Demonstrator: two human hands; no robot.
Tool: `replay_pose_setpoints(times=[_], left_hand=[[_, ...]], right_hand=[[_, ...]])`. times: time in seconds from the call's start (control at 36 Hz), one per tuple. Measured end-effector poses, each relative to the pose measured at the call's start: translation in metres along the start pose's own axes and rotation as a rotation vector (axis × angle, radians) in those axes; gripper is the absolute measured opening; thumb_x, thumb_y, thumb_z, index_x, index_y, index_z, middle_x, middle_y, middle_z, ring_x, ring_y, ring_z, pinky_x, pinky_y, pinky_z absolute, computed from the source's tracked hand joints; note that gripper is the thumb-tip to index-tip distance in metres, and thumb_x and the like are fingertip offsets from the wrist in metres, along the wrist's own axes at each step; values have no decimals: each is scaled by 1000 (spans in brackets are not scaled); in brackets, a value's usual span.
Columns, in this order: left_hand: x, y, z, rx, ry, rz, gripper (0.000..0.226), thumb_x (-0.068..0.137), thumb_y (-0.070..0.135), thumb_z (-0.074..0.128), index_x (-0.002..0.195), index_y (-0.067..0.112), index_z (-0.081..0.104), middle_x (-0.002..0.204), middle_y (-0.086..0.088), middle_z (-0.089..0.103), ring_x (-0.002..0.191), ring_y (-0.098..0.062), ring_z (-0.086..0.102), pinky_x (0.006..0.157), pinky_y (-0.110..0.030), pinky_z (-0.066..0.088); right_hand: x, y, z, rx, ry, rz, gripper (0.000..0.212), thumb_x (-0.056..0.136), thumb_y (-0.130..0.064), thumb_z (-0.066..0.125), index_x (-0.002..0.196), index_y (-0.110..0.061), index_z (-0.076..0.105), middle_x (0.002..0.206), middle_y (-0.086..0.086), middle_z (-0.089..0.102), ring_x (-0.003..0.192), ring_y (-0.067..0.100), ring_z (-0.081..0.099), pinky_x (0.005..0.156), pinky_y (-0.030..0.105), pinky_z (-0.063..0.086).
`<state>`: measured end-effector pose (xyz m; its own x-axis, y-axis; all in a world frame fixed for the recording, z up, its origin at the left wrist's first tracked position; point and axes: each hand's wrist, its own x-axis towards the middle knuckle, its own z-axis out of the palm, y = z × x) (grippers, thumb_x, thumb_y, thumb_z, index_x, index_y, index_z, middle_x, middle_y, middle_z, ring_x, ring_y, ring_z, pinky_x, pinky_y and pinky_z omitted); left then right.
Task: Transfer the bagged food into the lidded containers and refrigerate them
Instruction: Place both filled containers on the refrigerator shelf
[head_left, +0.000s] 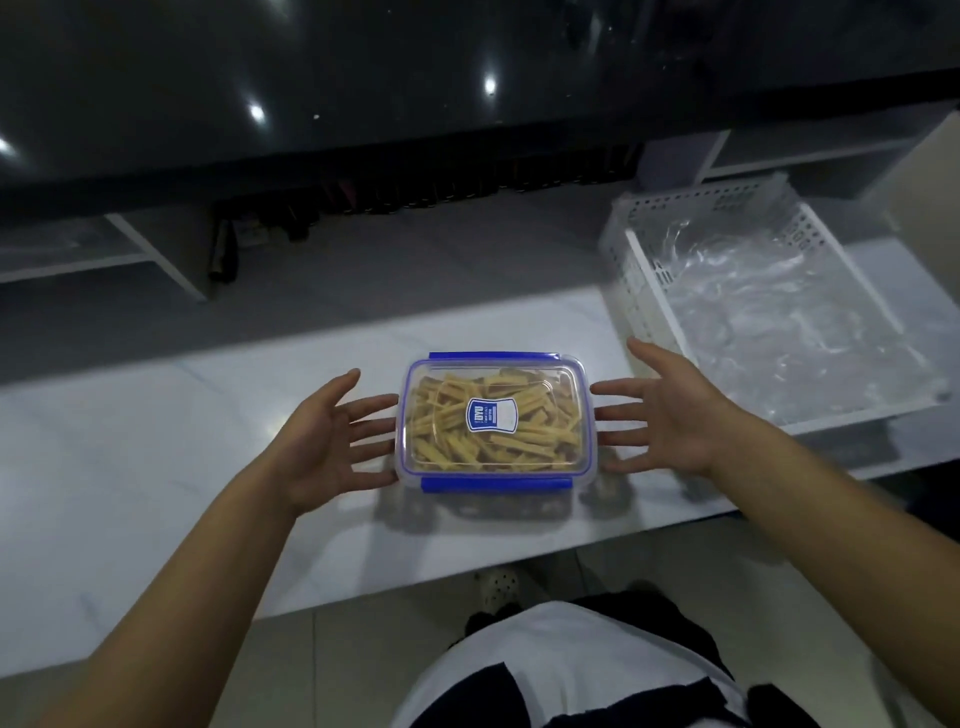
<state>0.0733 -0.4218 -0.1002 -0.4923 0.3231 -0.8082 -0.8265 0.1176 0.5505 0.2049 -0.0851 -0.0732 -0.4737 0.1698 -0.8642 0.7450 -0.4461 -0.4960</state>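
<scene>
**Both hands spread beside a closed container of yellow sticks**

A dark glossy surface (363, 78) filled the top of the view, with pale shelving below it. In front of it ran a white counter (156, 467), and the person stood at its near edge in a black and white top (571, 670), one pale perforated shoe (496, 584) showing on the floor under the counter's lip.

At the right end of the counter sat a white perforated basket (644, 291), tilted in the wide lens, holding crumpled clear plastic bags (789, 312).

Near the middle of the counter lay the lidded container (491, 423), a clear rectangular box with blue clips at its far and near edges and a blue label on the lid. The lid was on. Inside it lay a heap of pale yellow food sticks (447, 415).

The left hand (322, 441) was at the container's left side, palm turned inward, fingers straight and spread, their tips at or just short of the wall; contact could not be told. The right hand (670, 410) mirrored it at the right side, fingers straight and spread, holding nothing.
</scene>
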Motion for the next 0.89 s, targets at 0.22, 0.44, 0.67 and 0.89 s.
replay_pose_setpoints(times=[0.22,0.44,0.67,0.89], left_hand=[[-5,7,12,91,45,25,60,92,66,51,119,16,71,121,-15,71,110,-35,69,87,-60,57],[-47,5,46,92,-27,145,60,92,67,50,115,17,75,117,-15,74,101,-35,74,77,-60,58],[-90,-16,151,212,-180,225,57,91,67,51,108,21,79,119,-14,73,106,-35,72,77,-59,58],[-100,-86,313,530,-417,149,60,87,69,52,112,21,78,119,-14,72,110,-35,70,81,-57,58]], right_hand=[[-7,3,10,42,30,4,72,84,-69,53,118,-7,67,121,16,68,107,36,66,84,50,55],[-67,19,-36,173,-54,-122,71,85,-66,56,121,-5,66,117,18,69,104,37,68,78,54,57],[-145,68,-143,305,-11,-270,69,88,-66,53,121,-7,69,120,17,71,107,37,70,87,56,56],[-221,194,-266,583,220,-316,67,90,-63,50,123,-8,68,129,16,66,125,38,59,104,57,46]])
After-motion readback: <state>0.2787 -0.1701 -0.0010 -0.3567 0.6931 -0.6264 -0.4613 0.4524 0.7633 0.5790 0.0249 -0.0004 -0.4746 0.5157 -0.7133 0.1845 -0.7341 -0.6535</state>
